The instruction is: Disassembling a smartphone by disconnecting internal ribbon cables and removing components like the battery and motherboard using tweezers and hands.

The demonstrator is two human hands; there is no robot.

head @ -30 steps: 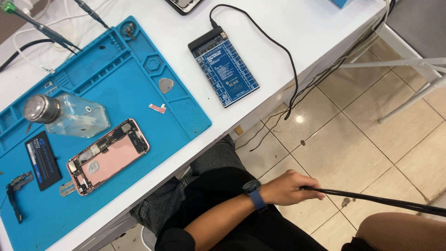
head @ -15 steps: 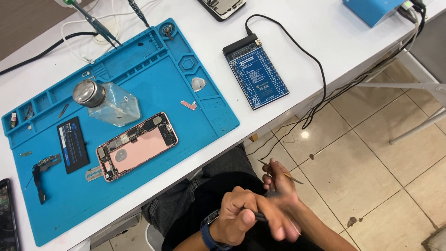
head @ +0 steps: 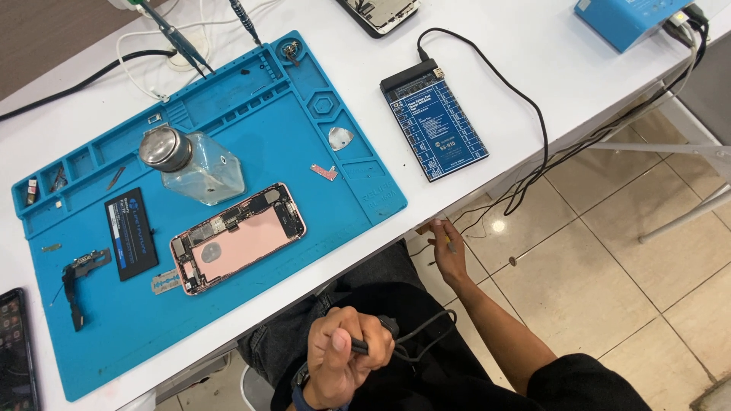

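My left hand (head: 344, 352), with a blue watch at the wrist, is fisted over my lap around a black tool handle (head: 373, 342). The handle's black cord (head: 426, 331) loops to the right. My right hand (head: 448, 251) reaches up to the white table's front edge (head: 487, 179), beside the hanging black cables (head: 525, 183). A thin pale stick (head: 449, 243) sits between its fingers. On the blue work mat (head: 304, 137) lies an opened pink phone (head: 237, 237) with its insides showing.
On the mat are a glass bottle with a metal cap (head: 190, 164), a black battery (head: 131, 232), a black flex part (head: 80, 285) and small metal pieces. A dark blue circuit board (head: 434, 122) with a cable lies right of the mat. A blue box (head: 628, 17) sits far right. Beige tiled floor (head: 609, 251) is below.
My left hand came back from reaching out right over the floor and now grips the black handle in my lap. My right hand rose from my lap to the table edge.
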